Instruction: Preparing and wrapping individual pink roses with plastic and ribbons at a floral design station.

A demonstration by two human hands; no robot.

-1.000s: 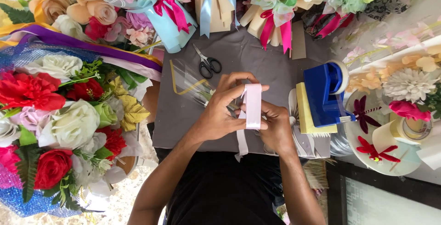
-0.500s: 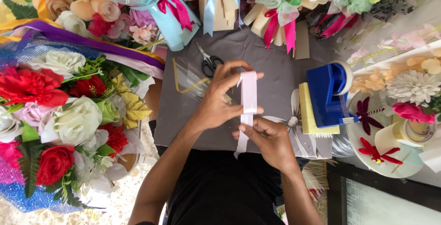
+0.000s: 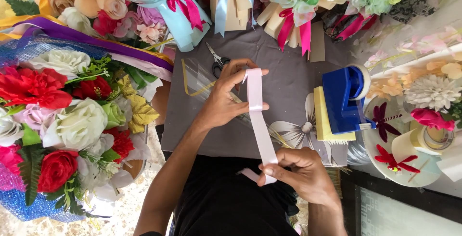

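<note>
Left hand pinching looped pale pink ribbon; right hand gripping its lower end. One blue tape dispenser holding one tape roll; one pair of scissors.

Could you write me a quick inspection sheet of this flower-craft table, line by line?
Surface: grey cloth-covered table, mostly bare in the middle.
Job's things: pale pink satin ribbon strip, stretched between both hands.
Clutter: black-handled scissors; blue tape dispenser beside a yellow sponge pad; clear film with a yellow edge.
Hands: left hand pinches the ribbon's upper end; right hand grips its lower end.
Cables: nothing seen.
Surroundings: red and white artificial flower bouquet on the left; wrapped bouquets with pink and blue bows along the far edge; white daisy-like flower on the right.
</note>
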